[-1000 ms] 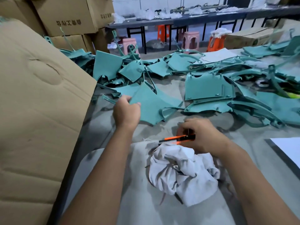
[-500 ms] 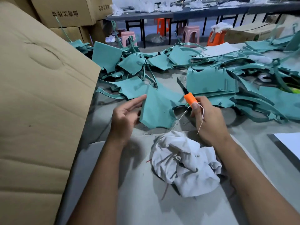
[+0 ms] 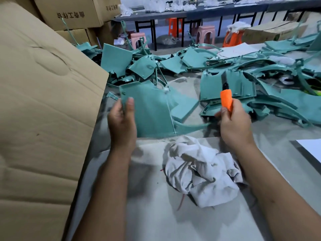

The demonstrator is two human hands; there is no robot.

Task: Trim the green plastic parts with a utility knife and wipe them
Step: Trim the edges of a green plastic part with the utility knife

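Centrally, part: a flat green plastic panel is held up just above the table, ahead of the person, its lower right edge tapering into a thin curved tail that points toward the right hand.
Left hand: the left hand grips the panel's left edge, thumb pressed on the near face, fingers curled behind it.
Thread: a pale thread runs down across the panel's face.
Knife: an orange-handled utility knife stands nearly upright, its dark blade pointing up and away, apart from the panel.
Right hand: the right hand has its fingers wrapped round the knife handle, close to the tip of the panel's tail.
Rag: a crumpled white rag lies on the table just below the panel, between the two forearms.
Table: a grey cloth-covered table carries everything.
Pile: a heap of similar green parts spreads over the far half of the table, behind both hands.
Carton: a large brown cardboard box stands against the table's left side, just beside the left forearm.
Paper: a white sheet sits at the right edge.
Background: more cartons are stacked at the far left; pink and orange stools stand beneath a long dark bench.
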